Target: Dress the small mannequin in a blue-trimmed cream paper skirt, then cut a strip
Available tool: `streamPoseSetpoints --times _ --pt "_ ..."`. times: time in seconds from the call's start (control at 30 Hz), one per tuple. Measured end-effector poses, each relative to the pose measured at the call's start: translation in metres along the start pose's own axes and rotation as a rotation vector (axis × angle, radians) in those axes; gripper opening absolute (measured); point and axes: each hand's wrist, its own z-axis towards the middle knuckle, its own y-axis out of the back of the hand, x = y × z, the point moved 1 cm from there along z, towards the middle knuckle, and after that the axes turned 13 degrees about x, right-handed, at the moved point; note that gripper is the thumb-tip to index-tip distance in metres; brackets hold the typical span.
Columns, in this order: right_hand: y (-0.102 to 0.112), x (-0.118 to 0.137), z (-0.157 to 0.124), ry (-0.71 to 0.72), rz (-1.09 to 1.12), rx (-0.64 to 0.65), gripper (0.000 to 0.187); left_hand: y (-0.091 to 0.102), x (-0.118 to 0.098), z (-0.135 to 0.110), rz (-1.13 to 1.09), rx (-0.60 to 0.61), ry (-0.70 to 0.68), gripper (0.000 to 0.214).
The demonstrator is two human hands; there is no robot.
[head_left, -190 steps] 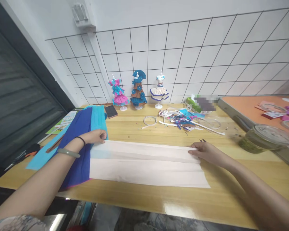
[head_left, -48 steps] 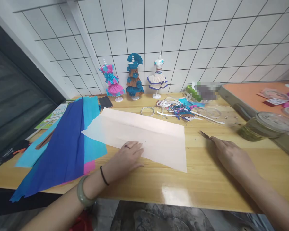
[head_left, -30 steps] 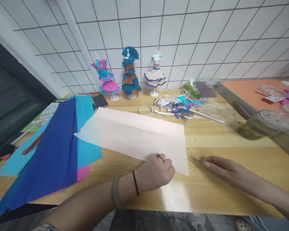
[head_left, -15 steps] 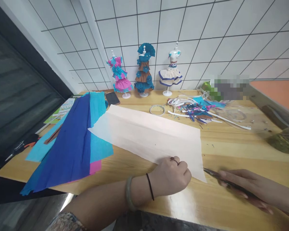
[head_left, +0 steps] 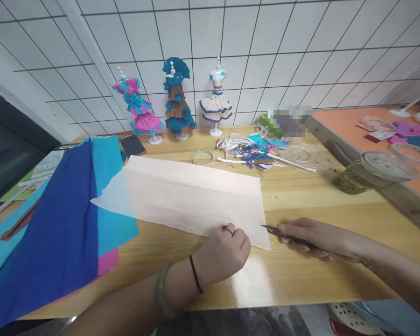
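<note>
A wide sheet of white crepe paper (head_left: 182, 196) lies across the table, its left end over blue sheets. My left hand (head_left: 227, 252) is closed at the near edge of this sheet, fingers curled onto it and knuckles up; the fingertips are hidden. In my right hand (head_left: 315, 238) is a pair of dark scissors (head_left: 272, 230), pointing left. Their tip is at the sheet's right edge, near the lower right corner; the blades look closed, and the handles are mostly covered by my fingers.
Dark blue crepe paper (head_left: 66, 210) and light blue sheets lie left. Behind stand three small dress forms (head_left: 215, 105) in paper dresses, a phone (head_left: 133, 145), a ring-shaped roll (head_left: 203, 157) and a heap of paper scraps (head_left: 255, 151). A lidded jar (head_left: 371, 170) stands right.
The view has swung to the right, bringing the jar and the orange surface further in. The scissors' tip has come to the sheet's right edge. My left hand stays on the paper.
</note>
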Motion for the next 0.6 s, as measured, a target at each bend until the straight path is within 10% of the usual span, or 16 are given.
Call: streamPoseSetpoints --times 0.6 --pt "0.008 -0.003 0.009 -0.058 0.016 -0.053 0.053 -0.001 -0.001 -0.001 0.015 -0.03 0.006 0.013"
